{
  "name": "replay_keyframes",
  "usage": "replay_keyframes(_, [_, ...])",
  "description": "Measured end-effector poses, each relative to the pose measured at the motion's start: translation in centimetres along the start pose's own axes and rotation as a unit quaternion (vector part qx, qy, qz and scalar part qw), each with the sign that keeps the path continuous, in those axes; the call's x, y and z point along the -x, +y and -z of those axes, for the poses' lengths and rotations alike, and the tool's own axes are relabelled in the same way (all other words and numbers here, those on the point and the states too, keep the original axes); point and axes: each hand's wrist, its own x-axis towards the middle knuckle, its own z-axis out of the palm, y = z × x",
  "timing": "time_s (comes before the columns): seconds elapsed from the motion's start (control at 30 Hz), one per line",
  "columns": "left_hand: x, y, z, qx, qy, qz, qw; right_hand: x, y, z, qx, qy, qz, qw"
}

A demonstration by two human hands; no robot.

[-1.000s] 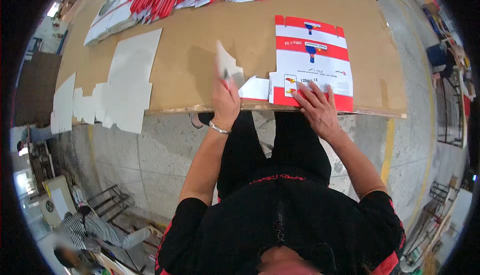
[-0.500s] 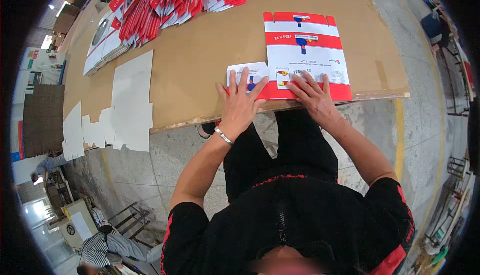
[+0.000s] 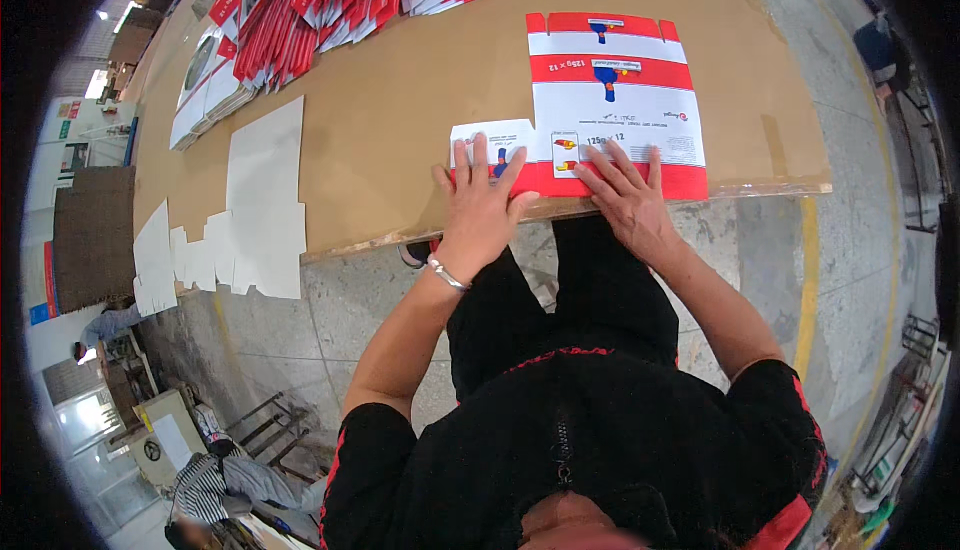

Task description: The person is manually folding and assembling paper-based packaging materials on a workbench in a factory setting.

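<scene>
Evidently flat and spread, the left hand (image 3: pixel 480 212), fingers a little apart and gripping nothing, presses on the side flap of a flattened carton blank (image 3: pixel 620 115). The right hand (image 3: pixel 630 205), likewise splayed and grasping nothing, rests on its printed red-and-white main panel. This smooth, slotted cardboard sheet lies at the near edge of the brown-topped table (image 3: pixel 400 100). Leftward, a matte, notched pale cardboard piece (image 3: pixel 265 185) overhangs that edge; beyond it sit a neat stack of flat cartons (image 3: pixel 207 95) and a fanned heap of red-and-white cartons (image 3: pixel 340 0).
</scene>
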Motion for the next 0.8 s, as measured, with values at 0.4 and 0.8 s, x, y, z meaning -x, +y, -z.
replay_keyframes(0.4, [-9.9,-2.1,-1.5,0.134,0.03,0.077,0.988,1.3,-0.9,3.0,-0.255,0.033,-0.048,0.965])
replay_keyframes(0.8, [0.6,-2.0,6.2,0.314,-0.006,0.021,0.949,7.8,14.2,5.8,-0.407,0.109,-0.457,0.783])
